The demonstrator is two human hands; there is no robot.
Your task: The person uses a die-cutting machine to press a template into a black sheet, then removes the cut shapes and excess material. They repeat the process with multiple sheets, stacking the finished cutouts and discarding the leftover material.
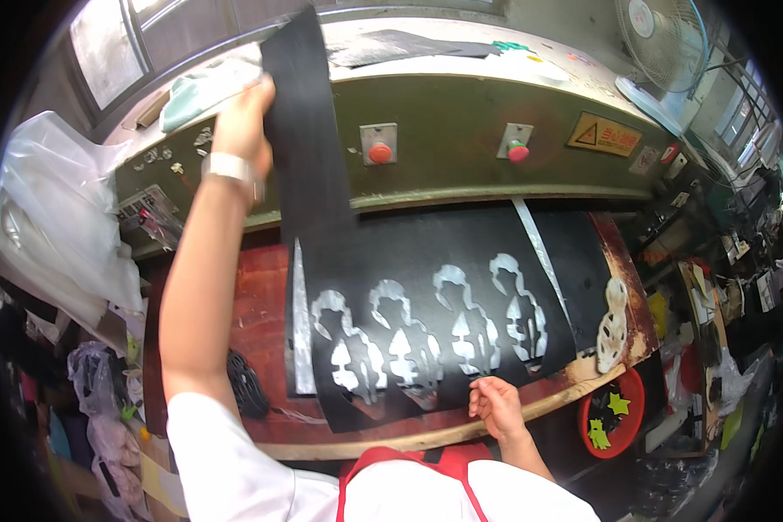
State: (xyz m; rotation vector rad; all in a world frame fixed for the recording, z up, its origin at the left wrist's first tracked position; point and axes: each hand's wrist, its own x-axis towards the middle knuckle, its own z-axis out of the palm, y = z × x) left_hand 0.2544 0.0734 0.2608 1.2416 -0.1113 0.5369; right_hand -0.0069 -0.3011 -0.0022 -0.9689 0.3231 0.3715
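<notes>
My left hand is raised high at the left, closed on the edge of a long black sheet that hangs upright in front of the machine. Below it lies a wide black sheet with several shoe-shaped cutouts in a row, a pale surface showing through them. Whether the two sheets are joined is hard to tell. At the front edge of the lying sheet is my right hand, its fingers curled together; what they hold, if anything, is hidden.
A green machine beam with two push buttons crosses behind the reddish board. On the right are a shoe-shaped cutting die and a red bowl with yellow-green scraps. A coiled black cord lies at left; a fan stands far right.
</notes>
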